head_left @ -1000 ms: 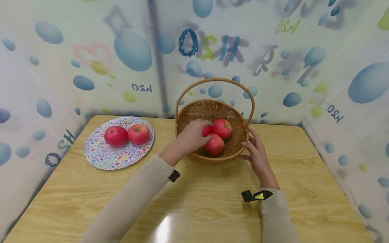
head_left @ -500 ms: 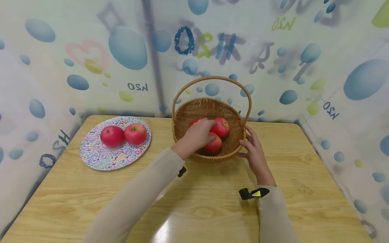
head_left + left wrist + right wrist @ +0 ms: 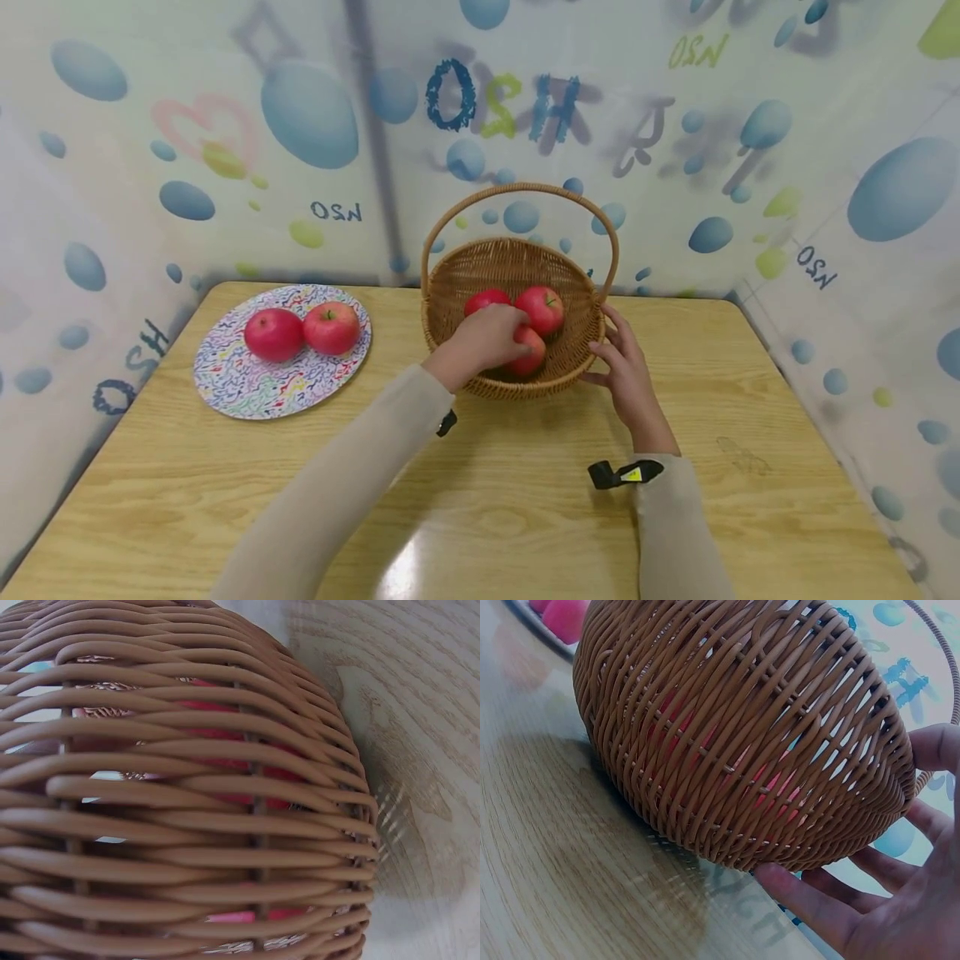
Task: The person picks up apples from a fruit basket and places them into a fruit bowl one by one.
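A round wicker basket (image 3: 517, 258) with a tall arched handle stands on the table, tilted so its inside faces me. Three red apples lie in it: a back-left apple (image 3: 487, 298), a back-right apple (image 3: 542, 310) and a front apple (image 3: 529, 353). My left hand (image 3: 486, 340) reaches over the basket's front rim, its fingers and thumb curled round the front apple and hiding part of it. With my right hand (image 3: 628, 377) I hold the basket's right side; the right wrist view shows the thumb at the rim and fingers spread against the woven wall (image 3: 735, 750).
To the left, a round plate (image 3: 240, 387) with a colourful squiggle pattern bears two more red apples (image 3: 303, 332). The wooden table (image 3: 495, 517) meets patterned walls (image 3: 645, 208) behind and at both sides, close behind the basket.
My left hand has come off the back-left apple, which now shows fully beside it, and its fingers have drawn in on the front apple. The right hand keeps its hold on the basket.
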Available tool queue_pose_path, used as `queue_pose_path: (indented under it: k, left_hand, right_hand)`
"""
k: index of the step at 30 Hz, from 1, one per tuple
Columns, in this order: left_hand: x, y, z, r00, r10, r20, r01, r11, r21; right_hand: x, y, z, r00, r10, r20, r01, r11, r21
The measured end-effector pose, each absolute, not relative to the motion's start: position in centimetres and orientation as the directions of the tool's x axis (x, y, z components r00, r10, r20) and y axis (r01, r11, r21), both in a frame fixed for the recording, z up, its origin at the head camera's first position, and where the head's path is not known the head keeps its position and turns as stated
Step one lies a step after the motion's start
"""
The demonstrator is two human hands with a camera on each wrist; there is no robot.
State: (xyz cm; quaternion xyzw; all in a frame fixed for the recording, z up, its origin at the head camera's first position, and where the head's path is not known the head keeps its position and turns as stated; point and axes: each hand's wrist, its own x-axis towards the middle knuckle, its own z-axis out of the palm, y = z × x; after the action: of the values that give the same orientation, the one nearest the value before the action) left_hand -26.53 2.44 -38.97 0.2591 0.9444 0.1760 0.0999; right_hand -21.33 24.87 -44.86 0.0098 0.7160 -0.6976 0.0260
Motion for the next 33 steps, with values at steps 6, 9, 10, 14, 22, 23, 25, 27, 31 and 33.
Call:
queue_pose_path:
  k: [6,9,10,14,22,23,25,27,31,33]
  left_hand:
    - [-26.51,2.50,-39.03,-0.851,0.517,-0.089,0.448,0.805,0.389]
    - [-26.52,2.53,-39.05,-0.850,0.519,-0.087,0.449,0.801,0.395]
    - [-26.52,2.55,-39.06,-0.848,0.522,-0.085,0.450,0.797,0.404]
    - [-26.48,2.59,-39.08,-0.840,0.537,-0.080,0.455,0.776,0.437]
    - [-26.46,2.49,-39.27,-0.821,0.558,-0.117,0.447,0.757,0.476]
    - [-26.47,2.46,-39.30,-0.818,0.562,-0.124,0.446,0.756,0.480]
    - [-26.51,2.44,-39.36,-0.812,0.567,-0.138,0.445,0.755,0.482]
    - [-26.53,2.43,-39.38,-0.808,0.569,-0.151,0.442,0.755,0.484]
    - [-26.56,2.40,-39.29,-0.801,0.578,-0.157,0.448,0.752,0.484]
    - [-26.59,2.37,-39.20,-0.795,0.585,-0.161,0.450,0.747,0.489]
  right_hand:
    - [-21.36,24.89,-44.86,-0.999,-0.025,-0.049,0.048,0.033,-0.998]
    - [-21.35,24.89,-44.91,-0.999,-0.022,-0.048,0.047,0.036,-0.998]
    - [-21.35,24.90,-44.91,-0.999,-0.023,-0.047,0.046,0.037,-0.998]
    - [-21.34,24.90,-44.85,-0.999,-0.028,-0.043,0.042,0.034,-0.999]
    - [-21.29,24.86,-44.81,-0.999,-0.028,-0.043,0.042,0.028,-0.999]
    - [-21.31,24.85,-44.83,-0.999,-0.026,-0.045,0.044,0.029,-0.999]
    - [-21.30,24.83,-44.83,-0.999,-0.028,-0.046,0.045,0.032,-0.998]
    - [-21.30,24.81,-44.84,-0.998,-0.026,-0.049,0.048,0.036,-0.998]
    - [-21.30,24.76,-44.85,-0.998,-0.027,-0.051,0.050,0.039,-0.998]
    - [-21.31,24.76,-44.83,-0.998,-0.025,-0.051,0.050,0.038,-0.998]
